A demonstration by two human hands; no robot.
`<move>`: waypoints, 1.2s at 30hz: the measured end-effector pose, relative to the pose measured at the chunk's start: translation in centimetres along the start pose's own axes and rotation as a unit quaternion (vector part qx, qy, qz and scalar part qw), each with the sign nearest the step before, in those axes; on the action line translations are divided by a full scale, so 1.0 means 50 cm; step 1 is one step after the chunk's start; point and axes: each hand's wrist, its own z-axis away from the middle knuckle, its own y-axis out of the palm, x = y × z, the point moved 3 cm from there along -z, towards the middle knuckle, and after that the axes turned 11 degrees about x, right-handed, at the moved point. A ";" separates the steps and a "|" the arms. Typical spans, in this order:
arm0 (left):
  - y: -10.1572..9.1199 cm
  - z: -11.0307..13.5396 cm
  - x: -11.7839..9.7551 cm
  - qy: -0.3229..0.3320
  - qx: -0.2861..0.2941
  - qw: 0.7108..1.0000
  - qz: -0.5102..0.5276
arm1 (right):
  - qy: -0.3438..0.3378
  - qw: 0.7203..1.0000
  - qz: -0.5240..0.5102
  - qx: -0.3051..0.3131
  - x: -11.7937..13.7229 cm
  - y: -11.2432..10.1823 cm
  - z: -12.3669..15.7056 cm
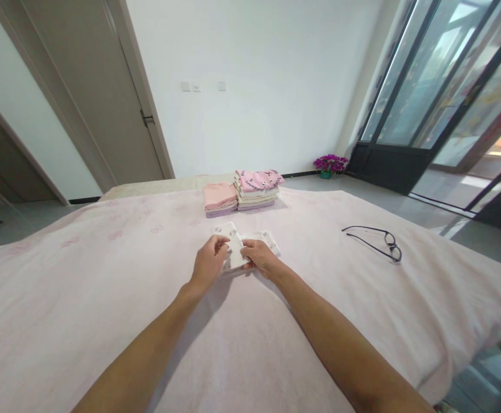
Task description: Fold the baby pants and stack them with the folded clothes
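Observation:
Between my hands is a small folded white cloth (235, 250) with a dark print, tilted up off the pink bedspread (147, 287). My right hand (259, 256) grips its right edge, thumb on top and fingers underneath. At the left edge, my left hand (210, 258) is closed, with bent fingers pressed against the cloth; its fingertips are partly hidden. Another folded white printed cloth (270, 240) lies just beyond my right hand, partly covered by it. Farther back stand two neat stacks: folded pink cloths (219, 197) and a taller pile topped by a pink lettered cloth (259, 180).
Black-framed glasses (391, 245) lie unfolded on the bedspread to the right. Past the bed are a white wall (254, 115), a potted purple flower (330, 163) on the floor, a grey door (86, 86) at left and a dark-framed glass door (431, 92) at right.

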 end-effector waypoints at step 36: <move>0.066 0.065 0.015 0.044 -0.015 0.913 -0.405 | -0.119 0.972 0.183 -0.083 0.014 -0.073 -0.010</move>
